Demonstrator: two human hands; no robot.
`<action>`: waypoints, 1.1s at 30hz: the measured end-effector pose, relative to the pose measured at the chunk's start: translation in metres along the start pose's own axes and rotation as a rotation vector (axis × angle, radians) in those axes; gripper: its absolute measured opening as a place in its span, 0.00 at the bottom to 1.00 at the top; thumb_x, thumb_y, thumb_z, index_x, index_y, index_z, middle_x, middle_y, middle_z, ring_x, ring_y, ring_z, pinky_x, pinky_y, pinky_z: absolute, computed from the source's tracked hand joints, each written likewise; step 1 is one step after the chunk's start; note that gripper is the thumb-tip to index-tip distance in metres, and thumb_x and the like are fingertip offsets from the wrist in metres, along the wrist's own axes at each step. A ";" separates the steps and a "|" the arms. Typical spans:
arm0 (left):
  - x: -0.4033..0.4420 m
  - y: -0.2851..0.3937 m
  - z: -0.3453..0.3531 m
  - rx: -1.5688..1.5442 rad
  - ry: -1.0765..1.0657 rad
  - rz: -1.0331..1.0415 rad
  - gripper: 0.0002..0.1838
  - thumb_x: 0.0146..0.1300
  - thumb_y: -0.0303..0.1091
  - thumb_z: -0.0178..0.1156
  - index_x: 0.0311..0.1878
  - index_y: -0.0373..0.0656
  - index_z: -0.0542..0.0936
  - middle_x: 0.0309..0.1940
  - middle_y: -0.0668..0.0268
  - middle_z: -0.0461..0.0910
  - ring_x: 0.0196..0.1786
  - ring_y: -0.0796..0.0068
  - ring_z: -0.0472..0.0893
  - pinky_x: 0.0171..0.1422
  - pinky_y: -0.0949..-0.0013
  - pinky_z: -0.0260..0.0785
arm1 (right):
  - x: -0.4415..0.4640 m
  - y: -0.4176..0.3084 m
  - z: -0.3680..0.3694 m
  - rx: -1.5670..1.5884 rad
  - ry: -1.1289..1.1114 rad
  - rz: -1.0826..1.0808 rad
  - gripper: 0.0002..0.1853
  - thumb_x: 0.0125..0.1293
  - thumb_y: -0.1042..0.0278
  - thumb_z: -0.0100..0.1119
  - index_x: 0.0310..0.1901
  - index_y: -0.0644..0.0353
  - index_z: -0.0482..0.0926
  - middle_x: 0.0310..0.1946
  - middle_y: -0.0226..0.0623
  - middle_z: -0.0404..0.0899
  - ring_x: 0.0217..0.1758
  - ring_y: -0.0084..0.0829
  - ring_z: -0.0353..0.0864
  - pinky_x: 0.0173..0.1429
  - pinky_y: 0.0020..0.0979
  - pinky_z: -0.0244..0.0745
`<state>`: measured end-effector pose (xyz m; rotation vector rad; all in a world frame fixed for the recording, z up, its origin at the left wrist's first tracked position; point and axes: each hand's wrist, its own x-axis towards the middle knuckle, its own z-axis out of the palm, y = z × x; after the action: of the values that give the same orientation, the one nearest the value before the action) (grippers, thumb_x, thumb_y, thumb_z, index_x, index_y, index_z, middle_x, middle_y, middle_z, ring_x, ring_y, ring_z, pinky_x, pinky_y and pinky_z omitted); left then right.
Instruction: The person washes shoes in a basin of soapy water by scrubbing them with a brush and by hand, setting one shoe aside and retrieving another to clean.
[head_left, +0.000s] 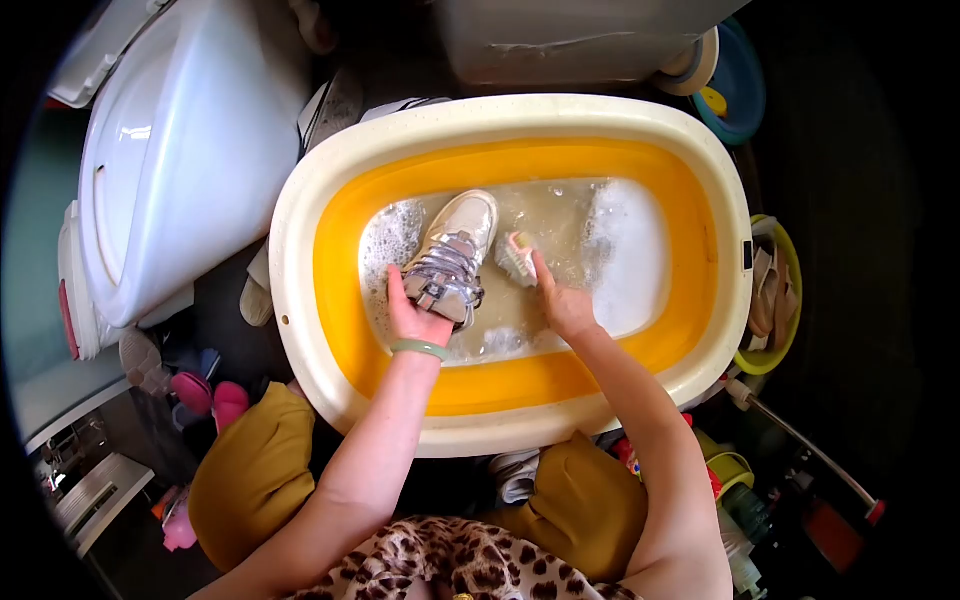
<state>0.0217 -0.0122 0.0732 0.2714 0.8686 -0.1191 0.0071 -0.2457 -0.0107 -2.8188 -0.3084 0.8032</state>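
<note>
soapy oval tub, bristly brush and laced sneaker in wet hands

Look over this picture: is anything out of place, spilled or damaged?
One grey shoe seems to lie with its sole showing beside the pink shoes, left of the tub, which looks untidy. The water is murky; no spill or damage shows.

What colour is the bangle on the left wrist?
The bangle is pale green, clearest in the head view.
</note>
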 end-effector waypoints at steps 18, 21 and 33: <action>0.001 0.003 -0.010 0.198 -0.052 -0.073 0.26 0.68 0.51 0.43 0.60 0.41 0.64 0.55 0.60 0.70 0.58 0.63 0.69 0.65 0.57 0.60 | 0.002 0.006 -0.036 0.620 0.163 0.085 0.29 0.65 0.56 0.48 0.67 0.35 0.53 0.40 0.54 0.78 0.40 0.50 0.78 0.44 0.42 0.71; -0.005 0.004 0.002 0.196 -0.008 -0.068 0.28 0.68 0.53 0.41 0.61 0.42 0.64 0.56 0.60 0.70 0.59 0.63 0.68 0.65 0.57 0.60 | -0.009 -0.068 -0.106 0.569 -0.097 0.104 0.28 0.66 0.50 0.47 0.67 0.32 0.53 0.35 0.52 0.78 0.37 0.50 0.78 0.42 0.44 0.71; 0.008 0.000 -0.001 0.141 -0.040 -0.070 0.33 0.68 0.58 0.34 0.63 0.38 0.61 0.60 0.55 0.65 0.63 0.58 0.64 0.68 0.55 0.56 | 0.027 -0.075 -0.060 0.342 0.373 -0.182 0.25 0.66 0.53 0.46 0.65 0.35 0.58 0.15 0.45 0.73 0.15 0.45 0.73 0.19 0.42 0.68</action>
<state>0.0265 -0.0123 0.0664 0.3692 0.8316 -0.2513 0.0510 -0.1748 0.0442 -2.5025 -0.3249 0.2524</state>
